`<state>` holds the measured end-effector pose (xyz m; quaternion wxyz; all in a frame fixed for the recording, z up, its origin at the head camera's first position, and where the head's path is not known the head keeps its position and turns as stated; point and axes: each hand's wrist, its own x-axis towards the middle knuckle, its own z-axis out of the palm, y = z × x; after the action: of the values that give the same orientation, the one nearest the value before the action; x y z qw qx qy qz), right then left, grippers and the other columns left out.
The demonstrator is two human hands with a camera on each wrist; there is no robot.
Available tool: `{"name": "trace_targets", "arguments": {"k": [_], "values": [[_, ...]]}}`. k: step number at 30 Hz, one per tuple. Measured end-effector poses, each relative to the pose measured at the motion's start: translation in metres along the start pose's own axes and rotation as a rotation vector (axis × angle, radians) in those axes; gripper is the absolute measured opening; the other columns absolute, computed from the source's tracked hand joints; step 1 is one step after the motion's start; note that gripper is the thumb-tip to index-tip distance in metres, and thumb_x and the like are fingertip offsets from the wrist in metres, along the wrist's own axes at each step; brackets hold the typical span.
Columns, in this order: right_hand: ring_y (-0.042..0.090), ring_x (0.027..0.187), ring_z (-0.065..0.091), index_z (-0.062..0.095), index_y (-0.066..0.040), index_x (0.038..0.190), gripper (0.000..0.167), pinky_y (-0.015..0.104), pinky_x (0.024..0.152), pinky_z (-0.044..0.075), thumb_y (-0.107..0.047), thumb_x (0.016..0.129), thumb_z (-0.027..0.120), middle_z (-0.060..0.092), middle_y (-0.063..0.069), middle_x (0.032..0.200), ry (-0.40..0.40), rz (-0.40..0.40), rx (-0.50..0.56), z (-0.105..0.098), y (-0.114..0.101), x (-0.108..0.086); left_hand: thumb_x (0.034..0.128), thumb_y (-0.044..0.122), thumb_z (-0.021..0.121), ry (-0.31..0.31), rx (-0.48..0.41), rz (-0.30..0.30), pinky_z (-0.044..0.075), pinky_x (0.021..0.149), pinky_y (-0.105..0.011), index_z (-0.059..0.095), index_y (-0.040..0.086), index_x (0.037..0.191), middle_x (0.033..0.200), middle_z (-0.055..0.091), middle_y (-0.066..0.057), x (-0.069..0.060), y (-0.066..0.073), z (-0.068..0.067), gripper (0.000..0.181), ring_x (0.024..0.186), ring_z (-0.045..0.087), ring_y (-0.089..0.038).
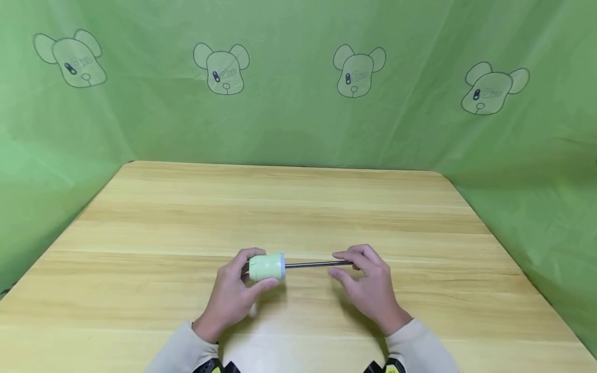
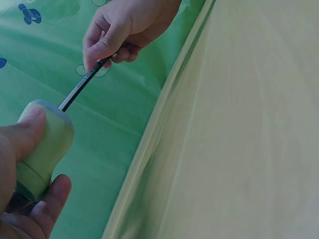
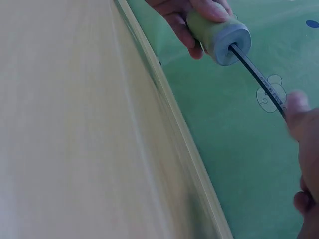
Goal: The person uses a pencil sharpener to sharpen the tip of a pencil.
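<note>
My left hand [image 1: 233, 292] grips a pale green cylinder [image 1: 266, 267] with a lilac-blue rim, thumb on its near side. From the rimmed end a thin dark pencil-like rod [image 1: 312, 264] sticks out to the right. At the rod's far end, the thumb and fingers of my right hand [image 1: 370, 285] pinch it. The left wrist view shows small lettering along the rod [image 2: 82, 84] and my thumb on the green body [image 2: 50, 144]. In the right wrist view the rod [image 3: 259, 77] enters a hole in the rim face. Both hands are above the table.
A light wooden table [image 1: 280, 207] lies under the hands. Green curtains [image 1: 289, 129] with bear-head drawings hang behind it and at both sides. Grey-beige sleeves and dark wrist devices show at the bottom of the head view.
</note>
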<state>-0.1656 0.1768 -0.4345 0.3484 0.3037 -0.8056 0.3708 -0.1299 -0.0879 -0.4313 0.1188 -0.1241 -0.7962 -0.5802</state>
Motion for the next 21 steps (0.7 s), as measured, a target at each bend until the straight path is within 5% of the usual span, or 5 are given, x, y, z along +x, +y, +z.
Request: {"name": "trace_targets", "arguments": {"k": [5,15,21], "values": [[0.014,0.071,0.056,0.072,-0.003,0.081,0.040,0.019,0.063,0.048,-0.042,0.086,0.069,0.060,0.003,0.081,0.044,-0.021,0.031,0.0018,0.0012,-0.0004,0.0732,0.008,0.084,0.002,-0.007,-0.012,0.055,0.076,-0.026,0.059,0.003,0.116,0.097,0.064,-0.012,0.0009,0.0011,-0.0004,0.050,0.084,0.061,-0.020],[0.008,0.057,0.046,0.073,-0.002,0.077,0.034,0.012,0.049,0.037,-0.035,0.087,0.071,0.058,0.001,0.073,0.085,-0.131,0.053,0.0037,0.0052,0.0015,0.0739,0.004,0.083,-0.001,-0.022,-0.027,0.054,0.075,-0.026,0.057,0.003,0.114,0.101,0.064,-0.014,-0.0003,-0.0002,0.0021,0.048,0.085,0.062,-0.020],[0.002,0.055,0.044,0.073,-0.004,0.076,0.007,0.014,0.047,0.038,-0.006,0.076,0.079,0.060,-0.006,0.067,-0.101,0.057,0.060,-0.0019,-0.0012,0.0036,0.0723,0.001,0.083,0.005,-0.008,0.012,0.054,0.076,-0.027,0.057,0.003,0.114,0.103,0.064,-0.014,-0.0003,-0.0020,0.0020,0.049,0.086,0.062,-0.021]]}}
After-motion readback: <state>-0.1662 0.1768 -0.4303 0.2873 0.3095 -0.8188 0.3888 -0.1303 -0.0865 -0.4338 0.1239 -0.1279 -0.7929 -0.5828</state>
